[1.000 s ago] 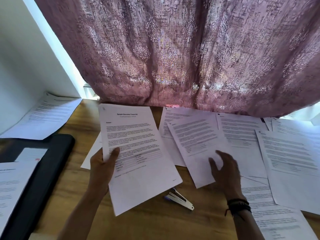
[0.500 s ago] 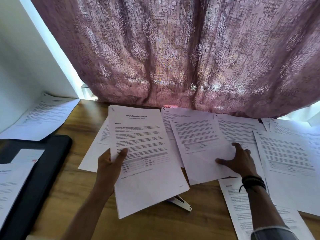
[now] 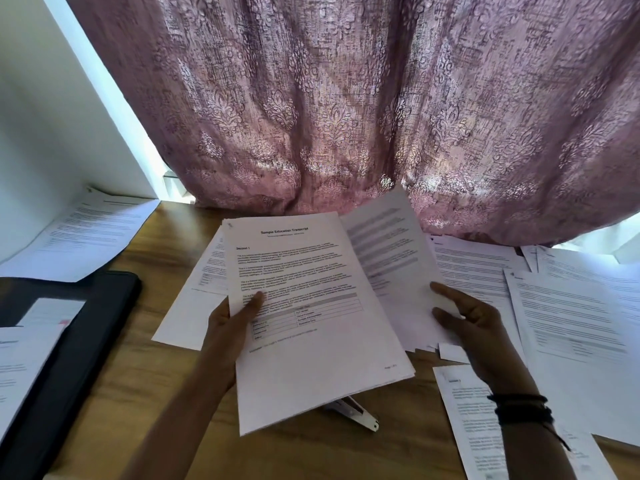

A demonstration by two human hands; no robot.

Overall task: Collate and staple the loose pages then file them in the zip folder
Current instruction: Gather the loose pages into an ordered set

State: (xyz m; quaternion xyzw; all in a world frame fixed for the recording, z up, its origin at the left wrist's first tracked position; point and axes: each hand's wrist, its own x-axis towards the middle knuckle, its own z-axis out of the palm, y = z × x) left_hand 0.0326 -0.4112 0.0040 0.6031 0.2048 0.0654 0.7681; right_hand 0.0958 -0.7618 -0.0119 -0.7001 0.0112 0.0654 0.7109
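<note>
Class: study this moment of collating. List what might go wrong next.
The left hand grips the stack by one edge; sheets may slip or fan out.
The right hand lifts a page from overlapping loose pages; order may get mixed.
The stapler lies half hidden behind the stack and may be knocked.

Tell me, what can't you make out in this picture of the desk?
Head view:
- Stapler: mostly hidden under the stack the left hand holds.
- Page held by the right hand: print blurred.
- Black folder: cut by the left edge, partly covered by sheets.
</note>
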